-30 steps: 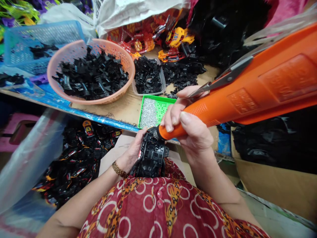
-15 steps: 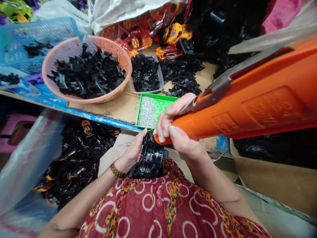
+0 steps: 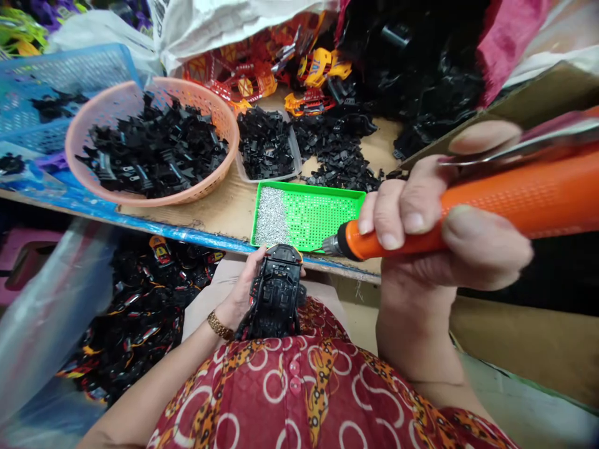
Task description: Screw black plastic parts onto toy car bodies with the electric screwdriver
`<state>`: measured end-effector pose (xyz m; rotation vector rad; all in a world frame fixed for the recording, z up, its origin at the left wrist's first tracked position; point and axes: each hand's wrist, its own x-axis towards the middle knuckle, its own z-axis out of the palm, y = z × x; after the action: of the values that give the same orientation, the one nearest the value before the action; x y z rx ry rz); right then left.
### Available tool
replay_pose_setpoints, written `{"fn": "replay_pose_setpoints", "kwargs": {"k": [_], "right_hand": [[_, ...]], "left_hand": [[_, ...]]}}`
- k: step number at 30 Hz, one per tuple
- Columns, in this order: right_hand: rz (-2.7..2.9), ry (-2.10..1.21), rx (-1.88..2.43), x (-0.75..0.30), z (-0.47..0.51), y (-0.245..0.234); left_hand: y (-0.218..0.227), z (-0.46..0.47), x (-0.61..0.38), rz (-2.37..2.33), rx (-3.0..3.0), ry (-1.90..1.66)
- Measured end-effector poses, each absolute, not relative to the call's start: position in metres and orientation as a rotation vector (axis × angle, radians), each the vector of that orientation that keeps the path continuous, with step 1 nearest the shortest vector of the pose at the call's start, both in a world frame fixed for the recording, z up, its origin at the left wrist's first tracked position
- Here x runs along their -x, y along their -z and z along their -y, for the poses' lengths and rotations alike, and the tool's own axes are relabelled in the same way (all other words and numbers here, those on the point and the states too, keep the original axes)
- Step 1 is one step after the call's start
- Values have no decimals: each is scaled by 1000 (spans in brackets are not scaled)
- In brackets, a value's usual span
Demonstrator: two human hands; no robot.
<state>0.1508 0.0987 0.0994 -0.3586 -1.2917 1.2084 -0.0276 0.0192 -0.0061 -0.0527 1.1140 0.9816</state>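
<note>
My left hand (image 3: 243,290) is closed round a black toy car chassis (image 3: 276,293), held underside up over my lap. My right hand (image 3: 440,231) grips an orange electric screwdriver (image 3: 496,202), its fingers wrapped round the barrel. The screwdriver's tip (image 3: 330,246) points left, raised off the chassis and hanging by the near edge of a green tray (image 3: 327,206). A heap of small silver screws (image 3: 271,215) fills the tray's left part.
A pink basket (image 3: 93,118) of black plastic parts stands at the back left, beside a blue basket (image 3: 42,68). A clear tray (image 3: 294,149) and a loose pile of black parts (image 3: 341,149) lie behind the green tray. Finished toy cars (image 3: 140,299) fill a bag below left.
The screwdriver has lifted off the chassis and swung right and toward the camera. My left hand still holds the chassis in the same place.
</note>
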Motion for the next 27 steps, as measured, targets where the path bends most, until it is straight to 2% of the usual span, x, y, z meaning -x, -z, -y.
{"fn": "replay_pose_setpoints", "kwargs": {"k": [7, 20, 27], "right_hand": [[1184, -1078, 702, -169, -115, -53], [1204, -1127, 598, -165, -136, -24], [1168, -990, 662, -176, -148, -24]], "left_hand": [[18, -13, 34, -714, -62, -811], [10, -30, 28, -778, -29, -807], [10, -30, 28, -763, -20, -820]]}}
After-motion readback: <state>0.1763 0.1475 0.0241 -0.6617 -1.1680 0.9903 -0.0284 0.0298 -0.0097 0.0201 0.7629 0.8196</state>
